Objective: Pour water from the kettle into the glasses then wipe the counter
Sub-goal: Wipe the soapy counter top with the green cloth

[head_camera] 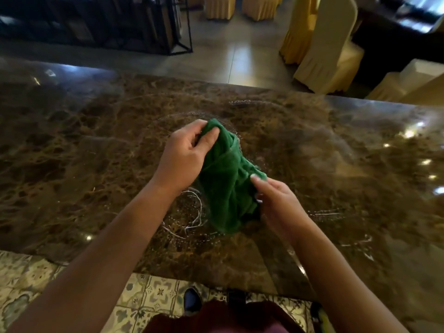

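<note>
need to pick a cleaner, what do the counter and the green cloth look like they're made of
Counter: looks like polished brown marble or a similar stone, going by the pale veining and the sharp glints of light; streaks and beads of water lie on it. Green cloth: looks like soft terry or microfibre, matt and fuzzy, bunched in folds between the left hand and right hand.

Floor, far side: pale glossy tiles (230, 56); a bright streak of reflected light on them
Floor, near side: patterned tiles (153, 292) with a floral design in cream and grey
Chairs: several in cream and yellow covers (324, 51), upper right; more at the top edge
Shelf: dark metal-framed rack (120, 25), upper left
Table: dark glossy tabletop (408, 18), top right corner; reflecting light
</note>
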The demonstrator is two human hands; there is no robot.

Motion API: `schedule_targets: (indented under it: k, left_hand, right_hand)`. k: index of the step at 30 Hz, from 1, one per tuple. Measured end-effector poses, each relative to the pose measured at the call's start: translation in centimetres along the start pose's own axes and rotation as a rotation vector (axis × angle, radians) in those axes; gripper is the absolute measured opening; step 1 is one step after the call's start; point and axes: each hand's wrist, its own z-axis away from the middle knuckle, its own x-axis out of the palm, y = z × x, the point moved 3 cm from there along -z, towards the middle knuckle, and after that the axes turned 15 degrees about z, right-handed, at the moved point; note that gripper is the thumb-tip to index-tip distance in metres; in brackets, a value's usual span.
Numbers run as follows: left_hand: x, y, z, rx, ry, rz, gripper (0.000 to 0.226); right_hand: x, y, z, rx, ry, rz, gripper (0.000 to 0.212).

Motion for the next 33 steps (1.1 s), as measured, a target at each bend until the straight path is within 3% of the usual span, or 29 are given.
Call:
schedule_targets:
  k: [2,5,7,10,13,15,18,23,28,30,33]
  left_hand:
    - [0.7,0.6,-0.5,-0.016,-0.059,0.138,0.016]
    - [1.8,1.1,-0.8,-0.13,-0.112,0.518,0.021]
    - [3.0,1.0,-0.7,-0.232,-0.044,0.747,0.019]
    - [5.1,0.2,-0.1,-0.347,0.03,0.905,0.033]
    - [6.1,-0.2,-0.1,-0.367,0.039,0.869,0.052]
    - [5.9,-0.6,-0.4,-0.373,0.06,0.831,0.063]
    - [5.1,-2.1,-0.5,-0.369,0.063,0.774,0.051]
    - [6.3,-5.0,1.4,-0.542,-0.068,0.89,0.037]
    - [8.5,-5.0,1.5,-0.528,-0.258,0.478,0.069]
    - [9.4,-4.2,1.2,-0.459,-0.28,0.381,0.052]
    - [10.9,-3.6,0.5,-0.432,-0.144,0.325,0.032]
  right_hand:
    - [-1.8,-0.3,-0.2,-0.058,0.092,-0.026,0.036]
    - [-3.4,-1.6,-0.3,-0.088,0.042,-0.146,0.041]
    - [-3.6,-2.4,-0.4,-0.097,0.013,-0.149,0.046]
    - [-2.5,-3.2,-0.3,-0.128,-0.054,-0.128,0.053]
    - [-1.4,-2.9,-0.3,-0.179,-0.088,0.058,0.064]
    - [-1.3,-2.6,-0.2,-0.231,-0.045,0.139,0.05]
    - [-2.5,-3.5,0.4,-0.271,0.069,0.036,0.021]
    - [-4.1,-5.9,0.9,-0.359,0.113,0.023,0.014]
    - [-5.1,-7.9,1.8,-0.385,0.101,-0.186,0.022]
    - [-5.7,-8.4,2.2,-0.376,0.099,-0.207,0.024]
    - [-7.1,-7.8,2.1,-0.292,0.16,-0.269,0.031]
